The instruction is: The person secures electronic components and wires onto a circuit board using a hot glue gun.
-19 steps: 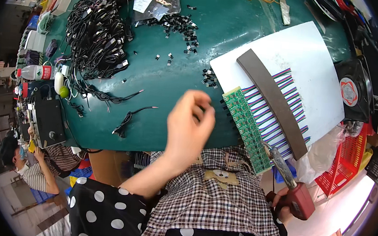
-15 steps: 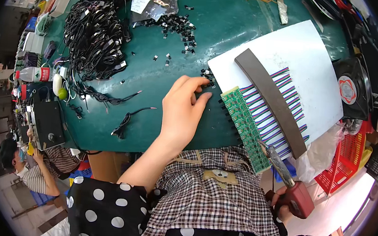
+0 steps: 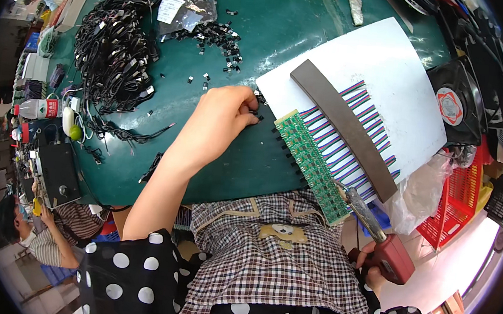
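Observation:
My left hand (image 3: 221,117) is over the green table with thumb and forefinger bent together around a small black component (image 3: 259,118) beside a white sheet's corner. My right hand (image 3: 371,267), partly hidden, grips the dark red handle of a soldering gun (image 3: 392,258). The gun's metal barrel points at the lower end of a long green circuit board (image 3: 310,165). Small black parts stick out along the board's left edge. Striped ribbon wires (image 3: 323,133) run from its right side under a curved dark brown bar (image 3: 345,128).
The white sheet (image 3: 410,81) lies under bar and wires. A scattered pile of black components (image 3: 230,43) is by a clear plastic bag (image 3: 187,8). Bundled black cables (image 3: 114,49) fill the left. A black fan (image 3: 456,103) and red crate (image 3: 454,201) stand right. Co-workers sit left.
My left hand has closed its thumb toward the forefinger at the small components by the sheet. The whole table view has shifted slightly left. The soldering gun stays by the board's lower end.

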